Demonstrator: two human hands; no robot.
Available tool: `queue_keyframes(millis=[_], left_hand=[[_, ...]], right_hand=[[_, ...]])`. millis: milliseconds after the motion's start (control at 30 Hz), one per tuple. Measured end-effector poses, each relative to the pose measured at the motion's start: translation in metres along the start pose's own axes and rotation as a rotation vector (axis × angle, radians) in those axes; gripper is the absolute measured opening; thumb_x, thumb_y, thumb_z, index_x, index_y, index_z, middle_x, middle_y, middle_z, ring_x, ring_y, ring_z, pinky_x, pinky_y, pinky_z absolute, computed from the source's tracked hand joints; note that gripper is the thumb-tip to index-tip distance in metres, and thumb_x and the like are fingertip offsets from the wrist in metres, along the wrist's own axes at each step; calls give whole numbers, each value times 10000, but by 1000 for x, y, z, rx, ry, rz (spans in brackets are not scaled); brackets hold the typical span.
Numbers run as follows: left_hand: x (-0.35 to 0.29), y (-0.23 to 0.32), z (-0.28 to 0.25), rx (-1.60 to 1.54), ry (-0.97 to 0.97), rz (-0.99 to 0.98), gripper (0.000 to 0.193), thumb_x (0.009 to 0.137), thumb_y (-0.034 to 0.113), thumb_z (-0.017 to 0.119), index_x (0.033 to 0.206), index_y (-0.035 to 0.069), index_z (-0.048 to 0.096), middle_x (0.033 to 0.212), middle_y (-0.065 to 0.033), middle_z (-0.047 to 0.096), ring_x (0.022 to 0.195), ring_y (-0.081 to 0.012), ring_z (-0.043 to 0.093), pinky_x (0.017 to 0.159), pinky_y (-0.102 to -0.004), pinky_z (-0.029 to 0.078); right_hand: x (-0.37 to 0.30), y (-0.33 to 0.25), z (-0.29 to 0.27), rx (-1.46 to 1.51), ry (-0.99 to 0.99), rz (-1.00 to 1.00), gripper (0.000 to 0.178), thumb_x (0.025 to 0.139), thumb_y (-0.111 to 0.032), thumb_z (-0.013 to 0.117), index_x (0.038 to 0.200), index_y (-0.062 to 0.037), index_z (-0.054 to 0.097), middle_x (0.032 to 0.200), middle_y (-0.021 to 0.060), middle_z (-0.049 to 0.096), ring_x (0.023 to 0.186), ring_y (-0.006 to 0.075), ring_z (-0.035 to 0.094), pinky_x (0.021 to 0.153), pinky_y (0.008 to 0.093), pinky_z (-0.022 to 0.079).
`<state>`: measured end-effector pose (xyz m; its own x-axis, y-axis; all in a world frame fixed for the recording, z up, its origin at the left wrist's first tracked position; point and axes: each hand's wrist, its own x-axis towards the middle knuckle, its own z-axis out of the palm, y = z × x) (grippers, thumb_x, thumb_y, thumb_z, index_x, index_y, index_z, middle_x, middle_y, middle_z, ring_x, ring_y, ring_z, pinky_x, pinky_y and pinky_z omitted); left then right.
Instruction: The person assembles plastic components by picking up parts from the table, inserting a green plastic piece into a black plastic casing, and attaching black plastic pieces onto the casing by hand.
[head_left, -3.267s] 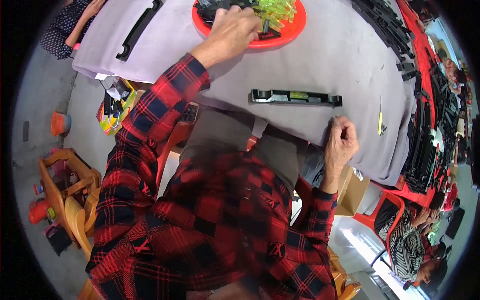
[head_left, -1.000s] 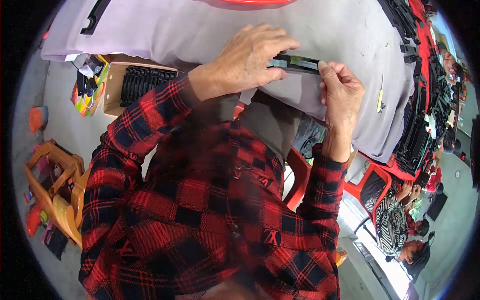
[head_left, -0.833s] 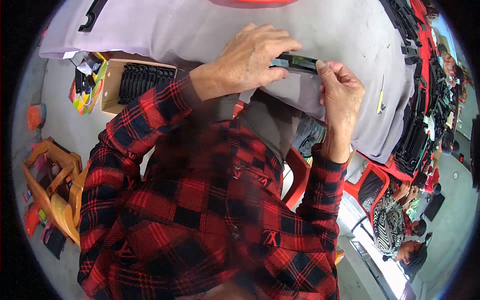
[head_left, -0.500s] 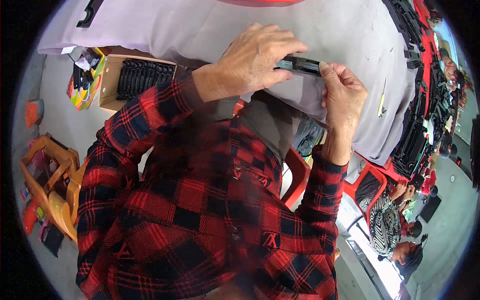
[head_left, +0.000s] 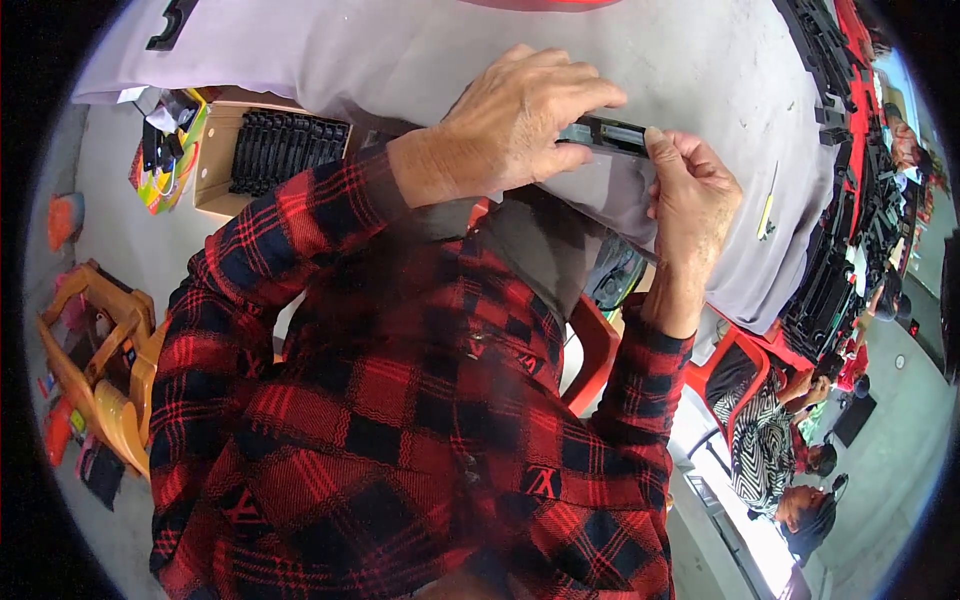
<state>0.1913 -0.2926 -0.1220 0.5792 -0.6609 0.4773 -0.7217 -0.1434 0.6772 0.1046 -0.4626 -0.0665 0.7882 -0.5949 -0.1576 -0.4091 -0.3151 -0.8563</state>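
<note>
Between my two hands, over the edge of the cloth-covered table, is a small dark, narrow plastic part [head_left: 618, 136] with a lighter strip along it. My left hand [head_left: 525, 120] grips its left end between thumb and fingers, and the back of that hand hides much of the hold. At the other end, my right hand [head_left: 692, 178] pinches the part between thumb and forefinger, the remaining fingers curled. The part's underside cannot be seen.
A grey cloth [head_left: 715, 85] covers the table. On it lie a thin yellow-handled tool [head_left: 766, 215] and a black part [head_left: 172, 24]. An open cardboard box [head_left: 215, 165] of black parts stands at left. Black parts [head_left: 825, 270] are heaped at right, near a seated person [head_left: 765, 445].
Both hands and the dark part have shifted slightly to the right in the picture. Each hand keeps its hold.
</note>
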Motion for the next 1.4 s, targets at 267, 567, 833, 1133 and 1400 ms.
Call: queue_keyframes(millis=[267,567,833,1133,1400], left_hand=[[-1,6,-2,-16,15,-35,436,700,123,761,1103,75,601,961,-64,624,933,-279,580,817,-402,417],[-2,5,-2,6,64,77,400,683,74,754,1061,93,627,869,-52,579,837,-277,552,763,-399,434],[-8,5,2,119,71,186,348,688,78,752,1027,119,687,921,-31,601,855,-248,567,747,-377,449],[-12,6,0,195,-2,162,345,709,100,742,1049,110,688,981,-43,613,939,-247,575,817,-383,459],[-11,7,-3,218,-62,151,356,724,117,746,1075,107,684,1005,-33,616,1019,-260,569,894,-401,458]], right_hand=[[-3,9,14,-20,112,-115,150,855,-112,735,793,16,687,612,-40,559,564,27,445,498,210,364],[-13,8,27,-123,266,-213,138,871,-80,717,786,20,676,584,-20,565,570,30,465,507,220,393],[-20,11,31,-105,332,-215,141,903,-93,689,833,29,680,614,-4,598,593,29,493,523,227,423],[-20,21,38,-80,308,-234,175,943,-142,672,929,30,698,638,-37,551,556,25,452,474,201,355],[-29,12,31,-165,198,-205,197,899,-143,698,1027,4,669,670,31,590,582,101,517,530,259,420]])
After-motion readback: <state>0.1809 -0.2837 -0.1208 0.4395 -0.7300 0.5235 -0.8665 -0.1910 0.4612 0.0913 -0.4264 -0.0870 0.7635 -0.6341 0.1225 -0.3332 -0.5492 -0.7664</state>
